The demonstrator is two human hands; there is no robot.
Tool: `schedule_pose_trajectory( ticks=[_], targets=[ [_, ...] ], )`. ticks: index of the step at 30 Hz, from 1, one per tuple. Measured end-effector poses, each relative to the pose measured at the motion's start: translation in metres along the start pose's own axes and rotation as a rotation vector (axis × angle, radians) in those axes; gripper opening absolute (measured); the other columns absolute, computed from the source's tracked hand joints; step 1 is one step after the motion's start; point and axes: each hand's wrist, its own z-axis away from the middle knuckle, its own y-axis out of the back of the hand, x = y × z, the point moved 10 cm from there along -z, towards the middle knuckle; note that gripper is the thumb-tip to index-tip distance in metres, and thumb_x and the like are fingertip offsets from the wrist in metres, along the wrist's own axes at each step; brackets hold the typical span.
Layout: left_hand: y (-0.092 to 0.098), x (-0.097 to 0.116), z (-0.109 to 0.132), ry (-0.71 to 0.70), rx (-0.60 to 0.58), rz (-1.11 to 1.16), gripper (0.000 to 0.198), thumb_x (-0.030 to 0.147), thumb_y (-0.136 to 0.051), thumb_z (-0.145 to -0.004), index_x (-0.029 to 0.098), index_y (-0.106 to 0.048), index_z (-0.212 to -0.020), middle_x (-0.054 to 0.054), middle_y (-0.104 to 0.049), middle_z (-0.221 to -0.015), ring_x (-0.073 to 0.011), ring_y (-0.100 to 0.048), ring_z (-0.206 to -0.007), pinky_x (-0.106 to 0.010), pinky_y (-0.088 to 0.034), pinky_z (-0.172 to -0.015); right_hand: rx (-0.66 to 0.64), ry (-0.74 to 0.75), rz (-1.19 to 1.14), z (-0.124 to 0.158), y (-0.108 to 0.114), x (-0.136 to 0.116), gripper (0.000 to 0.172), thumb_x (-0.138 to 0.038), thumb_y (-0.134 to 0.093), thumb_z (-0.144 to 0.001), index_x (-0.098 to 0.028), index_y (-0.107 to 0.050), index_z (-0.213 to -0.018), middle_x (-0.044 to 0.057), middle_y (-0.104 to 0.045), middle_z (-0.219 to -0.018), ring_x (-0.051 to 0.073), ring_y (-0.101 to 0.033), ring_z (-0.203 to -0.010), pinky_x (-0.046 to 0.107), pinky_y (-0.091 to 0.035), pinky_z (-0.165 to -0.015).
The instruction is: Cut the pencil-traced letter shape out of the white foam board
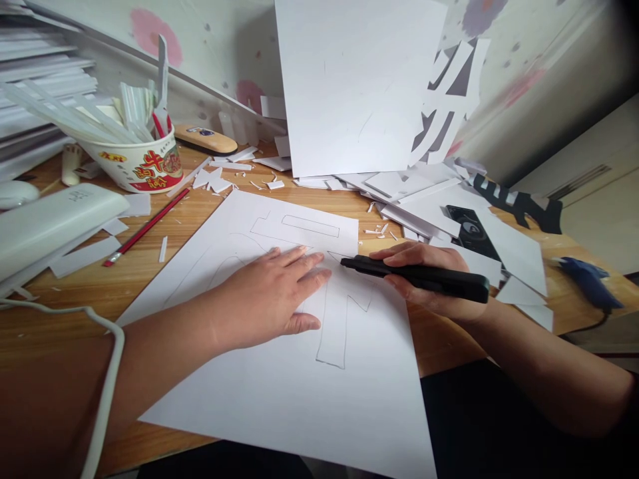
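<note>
A large white sheet of board (269, 406) lies on the desk with thin pencil outlines of strokes drawn on it. My left hand (274, 293) rests flat on the sheet, fingers spread, covering part of the drawing. In my right hand (424, 266) is a black utility knife (439, 281), gripped along its handle. Its tip points left and meets the sheet close to a drawn line, just right of my left fingertips. The blade itself is too small to make out.
Behind the sheet stands an upright white board (359, 86), with cut-out white shapes (456, 93) beside it. White scraps (214, 179) litter the desk. At left are a paper tub (134, 163) of glue sticks and scissors, a red pencil (150, 225) and a white cable (107, 386); at right, a blue glue gun (586, 283).
</note>
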Motion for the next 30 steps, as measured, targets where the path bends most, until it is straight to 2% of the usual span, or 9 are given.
schedule_pose_trajectory(
  ticks=[6, 12, 24, 30],
  targets=[
    [-0.002, 0.0, 0.0, 0.005, -0.03, -0.027, 0.069, 0.059, -0.053, -0.092, 0.022, -0.043, -0.15, -0.012, -0.029, -0.161, -0.0382, -0.028, -0.147, -0.057, -0.029, -0.115, -0.016, 0.014, -0.04, -0.004, 0.001, -0.007, 0.026, -0.014, -0.071, -0.084, -0.028, -0.067, -0.106, 0.006, -0.076, -0.108, 0.023, -0.074, -0.098, 0.037, -0.063, -0.084],
    [0.0, 0.0, 0.0, -0.001, -0.003, -0.019, 0.069, 0.06, -0.053, -0.091, 0.022, -0.045, -0.148, -0.012, -0.032, -0.16, -0.0379, -0.03, -0.146, -0.056, -0.03, -0.115, -0.028, -0.005, -0.034, -0.004, 0.004, -0.009, 0.023, -0.018, -0.071, -0.084, -0.029, -0.069, -0.104, 0.006, -0.077, -0.106, 0.025, -0.074, -0.098, 0.038, -0.063, -0.085],
    [-0.003, -0.002, 0.002, -0.013, 0.019, -0.038, 0.069, 0.062, -0.051, -0.092, 0.023, -0.043, -0.15, -0.011, -0.032, -0.161, -0.0361, -0.029, -0.147, -0.056, -0.03, -0.115, -0.087, 0.066, -0.037, 0.0, 0.009, -0.013, 0.033, -0.01, -0.071, -0.082, -0.029, -0.068, -0.11, 0.005, -0.076, -0.109, 0.022, -0.074, -0.098, 0.032, -0.063, -0.083],
    [-0.003, -0.002, 0.003, -0.029, 0.041, -0.035, 0.069, 0.061, -0.051, -0.092, 0.024, -0.044, -0.149, -0.01, -0.032, -0.161, -0.0351, -0.03, -0.147, -0.055, -0.029, -0.116, -0.094, 0.047, -0.066, 0.001, 0.011, -0.009, 0.03, -0.012, -0.073, -0.081, -0.03, -0.069, -0.106, 0.004, -0.077, -0.108, 0.023, -0.074, -0.096, 0.034, -0.064, -0.08]
  ],
)
